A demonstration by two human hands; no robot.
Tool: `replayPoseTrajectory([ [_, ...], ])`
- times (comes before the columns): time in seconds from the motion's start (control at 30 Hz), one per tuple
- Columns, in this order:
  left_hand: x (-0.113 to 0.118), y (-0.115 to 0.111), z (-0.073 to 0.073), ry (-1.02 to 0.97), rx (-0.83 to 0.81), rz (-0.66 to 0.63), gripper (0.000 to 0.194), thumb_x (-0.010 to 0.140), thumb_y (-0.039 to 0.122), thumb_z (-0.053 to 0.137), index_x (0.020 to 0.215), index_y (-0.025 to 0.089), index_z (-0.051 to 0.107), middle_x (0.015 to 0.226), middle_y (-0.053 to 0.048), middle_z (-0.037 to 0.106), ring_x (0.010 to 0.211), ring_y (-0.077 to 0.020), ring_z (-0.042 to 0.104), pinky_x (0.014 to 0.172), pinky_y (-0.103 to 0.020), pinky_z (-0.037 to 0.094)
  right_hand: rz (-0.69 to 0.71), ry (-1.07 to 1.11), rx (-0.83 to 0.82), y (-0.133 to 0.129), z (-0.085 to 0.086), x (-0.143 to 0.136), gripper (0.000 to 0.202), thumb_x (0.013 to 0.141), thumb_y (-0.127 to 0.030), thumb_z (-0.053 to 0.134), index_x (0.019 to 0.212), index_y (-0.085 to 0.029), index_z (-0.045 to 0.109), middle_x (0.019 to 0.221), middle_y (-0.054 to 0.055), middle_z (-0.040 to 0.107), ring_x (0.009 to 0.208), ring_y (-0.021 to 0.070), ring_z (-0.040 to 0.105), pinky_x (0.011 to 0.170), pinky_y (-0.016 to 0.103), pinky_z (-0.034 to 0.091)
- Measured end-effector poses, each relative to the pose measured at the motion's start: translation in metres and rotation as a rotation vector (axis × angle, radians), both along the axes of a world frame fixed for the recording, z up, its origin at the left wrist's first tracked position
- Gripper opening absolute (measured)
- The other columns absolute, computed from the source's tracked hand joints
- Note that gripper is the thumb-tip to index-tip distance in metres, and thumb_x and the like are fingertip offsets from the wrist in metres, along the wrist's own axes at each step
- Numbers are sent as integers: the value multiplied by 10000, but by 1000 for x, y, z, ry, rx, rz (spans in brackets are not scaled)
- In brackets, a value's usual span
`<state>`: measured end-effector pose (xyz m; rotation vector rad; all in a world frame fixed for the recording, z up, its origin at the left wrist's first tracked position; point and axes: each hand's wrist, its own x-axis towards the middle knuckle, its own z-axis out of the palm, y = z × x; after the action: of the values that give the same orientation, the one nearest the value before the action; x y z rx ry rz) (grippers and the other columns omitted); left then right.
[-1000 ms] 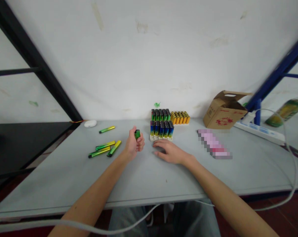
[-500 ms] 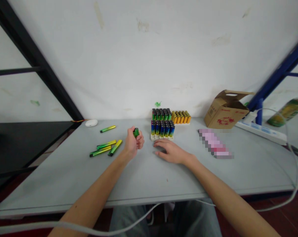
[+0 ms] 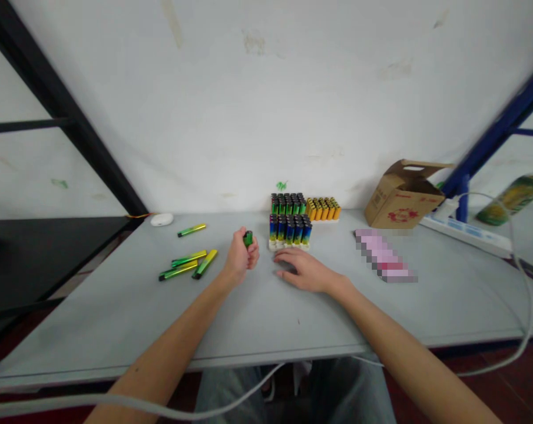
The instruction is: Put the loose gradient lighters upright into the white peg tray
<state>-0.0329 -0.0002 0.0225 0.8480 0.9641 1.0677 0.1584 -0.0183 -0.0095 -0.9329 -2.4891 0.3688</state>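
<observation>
Green lighter (image 3: 248, 238), its dark top showing, stands near the center of the frame in the grip of your left hand (image 3: 241, 254), the fingers curled around it and the thumb beside its upper end. Your right hand (image 3: 304, 270), apart from the left, lies palm down on the gray table (image 3: 266, 318), fingers slightly spread and holding nothing; its fingertips are just beside a white tray (image 3: 289, 247), though whether they touch it you cannot tell from here.

Upright in that tray are blue-and-yellow lighters (image 3: 290, 231), with dark-topped green lighters (image 3: 288, 205) ranked behind and orange lighters (image 3: 323, 209) to the right. Left of center, three loose green-and-yellow lighters (image 3: 204, 264) lie close together; a single lighter (image 3: 192, 230) lies above them, near a white case (image 3: 162, 219).

At right, an open brown carton (image 3: 401, 206) carries a red floral-looking emblem, a line of red lettering and, on its side, small dark print, all too small to read. The green-and-yellow label on a bottle (image 3: 513, 197) at the right edge bears writing too blurred to make out. A pink object (image 3: 383, 257) below the carton is pixelated, hiding any markings.
</observation>
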Motion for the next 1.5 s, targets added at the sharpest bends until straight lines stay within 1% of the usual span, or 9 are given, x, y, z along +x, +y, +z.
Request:
replayPoseTrajectory([
  [0.13,3,-1,-1,63,16,11,461,875,440,218,480,210,278,386,76,175,307,-56,131,322,-168,85,5,0,6,0,-1,0,334,897,-327,521,1141,-113,601,1172,145,622,1122,245,553,996,395,427],
  [0.37,9,-4,-3,129,-2,19,444,877,412,211,487,212,280,389,72,189,310,-60,145,323,-171,99,5,2,5,0,1,-1,338,891,-313,530,1146,-102,599,1184,160,614,1131,246,550,997,403,423],
  [0.6,10,-5,-3,105,-15,-15,479,888,400,200,463,200,297,391,72,177,306,-57,139,320,-169,95,12,17,6,0,0,-1,321,885,-305,539,1147,-130,600,1187,150,616,1136,242,549,990,408,426],
  [0.87,9,-3,-6,91,-28,-37,491,888,409,180,458,204,296,386,71,179,301,-61,134,314,-177,97,12,4,9,0,0,-2,325,887,-307,535,1145,-119,598,1182,154,616,1129,244,550,992,407,427],
  [1.13,6,0,-10,89,-21,-49,460,876,425,207,481,207,297,394,77,169,310,-64,127,318,-174,94,7,-4,1,0,1,-1,331,892,-310,528,1147,-109,596,1187,154,613,1141,243,543,1002,401,421],
  [1.3,6,0,-11,100,-29,-57,469,880,457,220,492,205,301,398,81,170,312,-59,125,317,-167,100,13,2,4,0,1,-1,325,890,-309,533,1143,-114,597,1186,156,616,1138,244,546,993,406,427],
  [1.5,5,0,-12,43,-9,-53,529,859,601,227,542,197,358,414,87,206,316,-52,155,318,-157,125,16,5,2,0,0,-1,325,888,-310,537,1147,-122,597,1188,153,617,1142,243,547,997,403,424],
])
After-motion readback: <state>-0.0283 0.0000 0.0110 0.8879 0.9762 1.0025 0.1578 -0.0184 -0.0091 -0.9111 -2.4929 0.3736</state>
